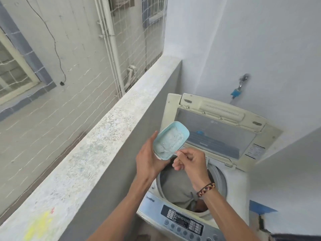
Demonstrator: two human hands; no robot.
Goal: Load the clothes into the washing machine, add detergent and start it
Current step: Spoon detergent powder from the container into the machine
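Observation:
A top-loading washing machine point(238, 181) stands in the corner with its lid point(217, 129) raised against the wall. Grey clothes point(177, 186) lie inside the drum. My left hand point(147, 159) holds a light blue container point(171, 140) of white detergent powder, tilted over the drum's far rim. My right hand point(189, 162) pinches the handle of a small spoon point(179, 153) whose tip sits in the powder at the container's lower edge. The control panel point(184, 221) with its buttons is at the machine's front.
A speckled stone ledge point(97, 145) on a grey parapet runs along the machine's left side. A tap with a blue hose fitting point(238, 91) sticks out of the white wall behind the lid. Netting and a neighbouring building's wall lie beyond the ledge.

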